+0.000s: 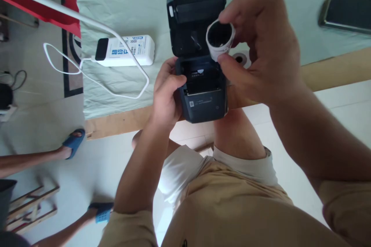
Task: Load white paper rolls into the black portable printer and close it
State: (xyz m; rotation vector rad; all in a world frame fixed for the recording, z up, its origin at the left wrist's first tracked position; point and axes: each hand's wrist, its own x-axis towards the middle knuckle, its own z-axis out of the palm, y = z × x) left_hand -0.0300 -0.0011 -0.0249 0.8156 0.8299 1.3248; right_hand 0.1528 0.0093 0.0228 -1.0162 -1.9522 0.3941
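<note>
Pale green cloth [130, 11] covers a table with a bare wooden edge [116, 125], seen from above; clock directions are from the middle of the view, 12 being the table's far side. Nearest, at 6 o'clock, are the seated person's tan shirt [232, 216] and light shorts. The left hand [168, 96] is clamped on the left side of a dark hinged device [203, 104] at the table's edge, thumb over the rim; whether the device rests on the table cannot be told. Its long axis runs nearly from 6 to 12, the raised lid [197, 23] pointing to 12. The open bay is dark inside, with a small white patch and print too small to read. Just above the bay's right corner, the right hand [269, 46] pinches a white roll [218, 51] between thumb and fingers. The roll's hollow, dark-cored end faces up toward the viewer, its outer wall showing on the 6 o'clock side. A second roll [245, 60] lies partly hidden behind that hand. At 10 o'clock lies a white power bank [116, 52] with a looping cable; at 2, a black phone-like object [348, 13]. Beyond, at 8, another person's blue sandals [75, 143] stand on the floor.
</note>
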